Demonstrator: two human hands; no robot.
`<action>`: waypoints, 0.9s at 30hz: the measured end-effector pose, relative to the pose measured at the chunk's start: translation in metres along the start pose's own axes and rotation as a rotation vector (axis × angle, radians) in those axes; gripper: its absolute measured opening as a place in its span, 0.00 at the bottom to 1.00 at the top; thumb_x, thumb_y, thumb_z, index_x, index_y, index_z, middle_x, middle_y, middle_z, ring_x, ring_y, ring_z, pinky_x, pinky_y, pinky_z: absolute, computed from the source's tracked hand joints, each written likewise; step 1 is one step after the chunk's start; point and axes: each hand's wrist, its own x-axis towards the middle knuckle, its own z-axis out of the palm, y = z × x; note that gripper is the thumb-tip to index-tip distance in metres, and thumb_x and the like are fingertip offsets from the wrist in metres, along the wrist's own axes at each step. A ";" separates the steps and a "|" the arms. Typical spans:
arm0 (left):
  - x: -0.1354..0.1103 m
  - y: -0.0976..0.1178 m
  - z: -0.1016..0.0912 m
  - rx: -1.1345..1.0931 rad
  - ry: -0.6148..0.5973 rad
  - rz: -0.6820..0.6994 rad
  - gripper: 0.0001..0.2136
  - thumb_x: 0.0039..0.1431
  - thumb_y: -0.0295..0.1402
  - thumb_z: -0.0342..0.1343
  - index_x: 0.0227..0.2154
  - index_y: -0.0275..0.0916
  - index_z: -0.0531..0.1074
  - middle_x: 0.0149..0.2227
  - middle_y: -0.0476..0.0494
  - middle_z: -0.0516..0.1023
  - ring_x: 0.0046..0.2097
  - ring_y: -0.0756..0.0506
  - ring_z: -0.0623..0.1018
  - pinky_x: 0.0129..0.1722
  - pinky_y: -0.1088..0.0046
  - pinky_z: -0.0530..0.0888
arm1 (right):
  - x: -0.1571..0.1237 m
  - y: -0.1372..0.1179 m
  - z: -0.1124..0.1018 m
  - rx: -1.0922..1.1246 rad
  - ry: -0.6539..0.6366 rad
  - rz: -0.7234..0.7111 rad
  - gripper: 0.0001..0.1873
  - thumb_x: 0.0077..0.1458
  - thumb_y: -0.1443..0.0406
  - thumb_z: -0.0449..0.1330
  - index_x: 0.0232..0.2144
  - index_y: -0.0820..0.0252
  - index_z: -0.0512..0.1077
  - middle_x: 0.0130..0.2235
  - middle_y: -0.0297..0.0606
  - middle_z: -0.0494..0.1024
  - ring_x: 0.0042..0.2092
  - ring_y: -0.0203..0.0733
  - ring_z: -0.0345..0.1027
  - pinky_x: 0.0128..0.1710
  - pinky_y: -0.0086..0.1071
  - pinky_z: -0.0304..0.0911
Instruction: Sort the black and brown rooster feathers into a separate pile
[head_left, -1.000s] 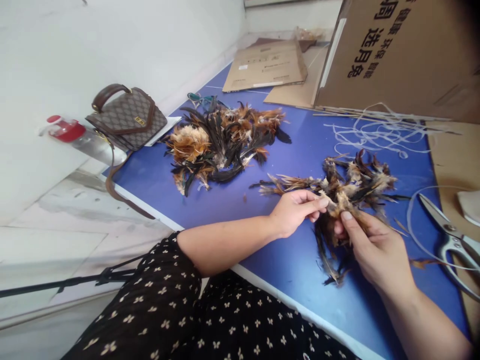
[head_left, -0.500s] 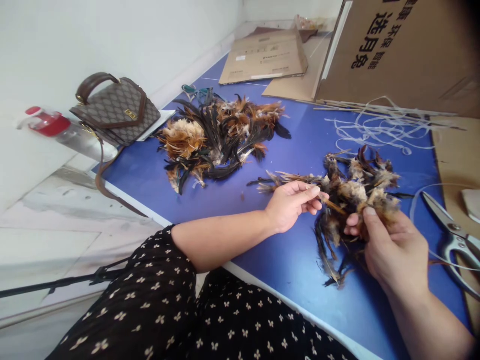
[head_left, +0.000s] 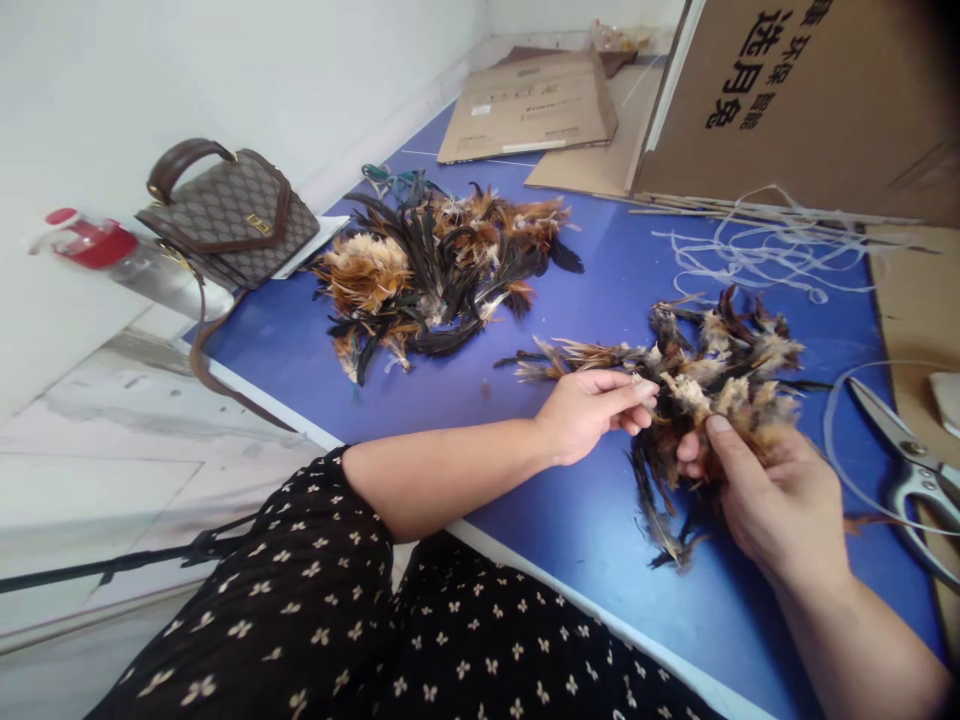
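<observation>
My right hand (head_left: 780, 485) is closed on a bunch of feathers (head_left: 750, 410), brown with pale fluffy bases, its thumb on top. My left hand (head_left: 600, 410) is pinched just left of the bunch, with thumb and index finger pressed together. What sits between these fingertips is too small to make out. Around and beneath both hands lies a loose pile of dark and brown feathers (head_left: 664, 535), partly covered by the fingers. A larger heap of orange-brown and black feathers (head_left: 450, 260) rests farther back on the blue tabletop (head_left: 517, 540).
Scissors (head_left: 911, 460) lie right of my right hand, by a thin clear strand. Tangled white plastic string (head_left: 750, 250) and thin sticks lie behind the pile. Cardboard (head_left: 802, 120) stands at the back right. A handbag (head_left: 232, 220) and a bottle (head_left: 142, 265) are at the left.
My right hand has moved slightly left with its feathers, closer to my left hand. The brown feather that showed between the hands is no longer visible there.
</observation>
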 end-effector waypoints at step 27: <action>-0.002 0.006 0.002 -0.069 0.097 0.132 0.24 0.52 0.49 0.80 0.36 0.34 0.80 0.30 0.48 0.80 0.28 0.52 0.79 0.27 0.74 0.69 | 0.003 0.000 -0.019 -0.481 0.299 -0.084 0.29 0.68 0.37 0.64 0.45 0.55 0.84 0.38 0.44 0.85 0.35 0.57 0.81 0.33 0.46 0.76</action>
